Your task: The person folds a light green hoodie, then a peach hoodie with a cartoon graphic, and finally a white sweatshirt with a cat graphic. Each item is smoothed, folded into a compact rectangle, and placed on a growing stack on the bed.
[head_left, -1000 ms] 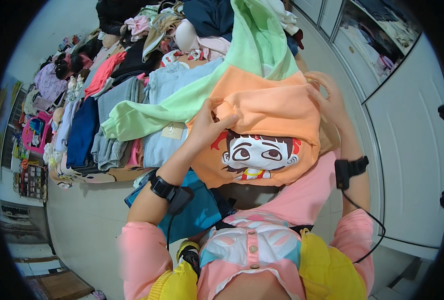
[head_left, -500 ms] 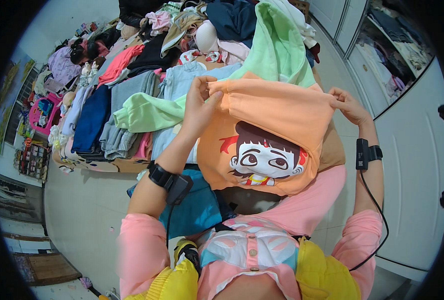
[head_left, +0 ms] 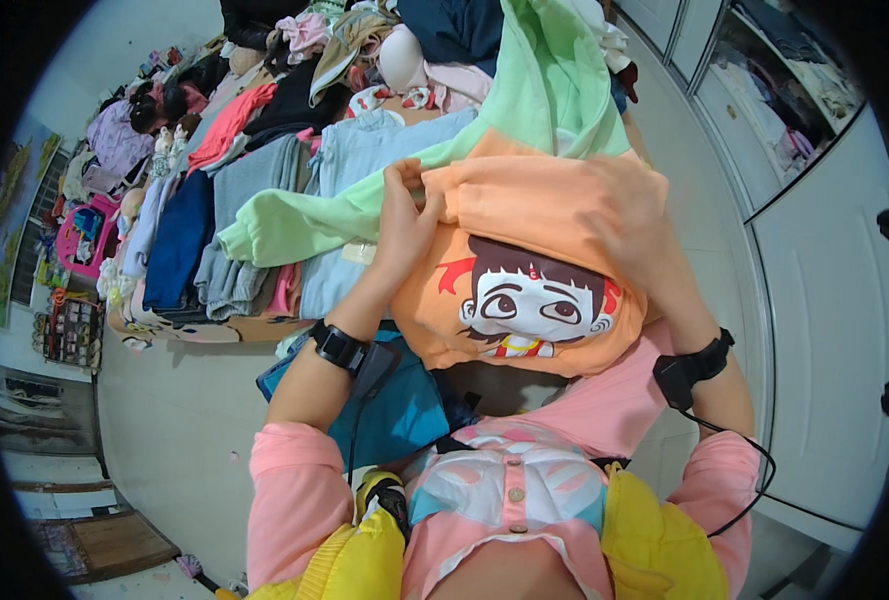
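Note:
An orange sweatshirt [head_left: 529, 205] with a cartoon child's face printed on it lies in front of me, one sleeve folded across its upper part. My left hand [head_left: 411, 210] is closed on the cuff end of that sleeve, at the sweatshirt's left edge. Over the sleeve's right end is my right hand [head_left: 632, 220], smeared by motion, so its fingers cannot be made out. Under and behind the sweatshirt spreads a light green hooded top [head_left: 554, 100], one of its sleeves reaching left past my left wrist.
Folded trousers, navy [head_left: 179, 240] and grey [head_left: 249, 215], lie in rows on the bed to the left. Behind them is a heap of mixed clothes [head_left: 364, 60]. A teal garment [head_left: 389, 410] lies by my lap. A wardrobe [head_left: 814, 290] stands at right, its shelves holding clothes.
My right hand has moved left and inward from the sweatshirt's right corner onto the folded sleeve. My left hand keeps its hold on the cuff.

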`<state>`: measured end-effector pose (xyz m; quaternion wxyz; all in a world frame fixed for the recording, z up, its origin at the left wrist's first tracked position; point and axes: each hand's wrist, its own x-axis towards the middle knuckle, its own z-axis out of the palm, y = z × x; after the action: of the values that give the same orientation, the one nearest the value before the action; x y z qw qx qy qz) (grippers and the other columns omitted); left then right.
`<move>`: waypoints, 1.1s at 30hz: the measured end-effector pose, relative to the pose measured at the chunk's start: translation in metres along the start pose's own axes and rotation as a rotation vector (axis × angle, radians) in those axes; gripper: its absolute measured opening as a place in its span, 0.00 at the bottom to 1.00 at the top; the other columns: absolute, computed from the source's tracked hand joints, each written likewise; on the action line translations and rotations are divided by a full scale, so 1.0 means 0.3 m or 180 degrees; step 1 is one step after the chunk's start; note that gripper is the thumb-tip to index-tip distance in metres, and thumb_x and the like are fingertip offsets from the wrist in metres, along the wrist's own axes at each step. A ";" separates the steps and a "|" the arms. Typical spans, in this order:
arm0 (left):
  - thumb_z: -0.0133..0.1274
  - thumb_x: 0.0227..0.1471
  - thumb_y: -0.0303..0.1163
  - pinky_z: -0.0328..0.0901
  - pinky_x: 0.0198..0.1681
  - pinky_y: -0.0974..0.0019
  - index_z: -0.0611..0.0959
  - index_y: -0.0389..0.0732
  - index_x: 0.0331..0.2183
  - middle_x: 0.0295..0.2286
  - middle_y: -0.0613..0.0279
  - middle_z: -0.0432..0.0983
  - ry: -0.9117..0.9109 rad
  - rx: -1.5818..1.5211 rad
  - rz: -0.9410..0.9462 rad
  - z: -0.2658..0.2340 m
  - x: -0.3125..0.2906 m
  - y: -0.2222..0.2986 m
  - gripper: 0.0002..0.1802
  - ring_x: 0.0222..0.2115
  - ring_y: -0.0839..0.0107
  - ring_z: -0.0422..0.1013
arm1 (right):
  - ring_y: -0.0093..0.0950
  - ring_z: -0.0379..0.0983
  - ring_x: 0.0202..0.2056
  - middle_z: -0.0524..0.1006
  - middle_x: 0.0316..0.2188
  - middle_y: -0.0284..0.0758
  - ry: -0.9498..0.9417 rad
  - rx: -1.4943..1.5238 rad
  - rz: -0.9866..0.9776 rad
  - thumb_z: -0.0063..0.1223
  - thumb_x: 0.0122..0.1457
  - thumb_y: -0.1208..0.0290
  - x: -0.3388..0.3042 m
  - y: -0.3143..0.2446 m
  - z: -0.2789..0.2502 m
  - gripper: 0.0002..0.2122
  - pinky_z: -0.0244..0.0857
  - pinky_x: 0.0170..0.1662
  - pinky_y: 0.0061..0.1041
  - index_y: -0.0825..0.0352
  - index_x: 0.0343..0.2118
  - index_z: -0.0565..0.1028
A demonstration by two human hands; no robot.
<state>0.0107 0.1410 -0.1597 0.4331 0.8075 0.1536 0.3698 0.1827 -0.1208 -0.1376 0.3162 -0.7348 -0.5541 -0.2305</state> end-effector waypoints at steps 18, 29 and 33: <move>0.59 0.49 0.25 0.66 0.45 0.68 0.74 0.36 0.54 0.43 0.56 0.76 -0.0006 0.1044 -0.1007 -0.781 -0.056 0.091 0.29 0.44 0.64 0.72 | 0.36 0.65 0.54 0.71 0.49 0.37 -0.0732 0.0319 0.0345 0.58 0.50 0.71 0.066 -0.260 0.282 0.25 0.59 0.53 0.35 0.64 0.53 0.69; 0.51 0.44 0.13 0.67 0.46 0.64 0.82 0.37 0.25 0.38 0.56 0.80 0.0174 0.3202 0.0038 -0.990 0.006 0.105 0.09 0.39 0.60 0.75 | 0.42 0.70 0.47 0.75 0.43 0.41 0.0047 0.1345 0.0670 0.56 0.54 0.73 0.030 -0.198 0.285 0.15 0.65 0.50 0.34 0.70 0.45 0.75; 0.47 0.62 0.38 0.67 0.42 0.66 0.83 0.32 0.34 0.35 0.52 0.80 0.0661 0.1773 -0.1011 -0.999 -0.029 -0.054 0.18 0.36 0.67 0.75 | 0.40 0.70 0.48 0.74 0.47 0.40 0.0221 0.1750 0.1017 0.58 0.55 0.72 0.060 -0.199 0.270 0.14 0.65 0.50 0.33 0.69 0.44 0.76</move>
<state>-0.2130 0.3210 -0.0716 0.2300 0.8188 0.4161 0.3217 0.1294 -0.0393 -0.1688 0.5539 -0.6912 -0.4620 -0.0445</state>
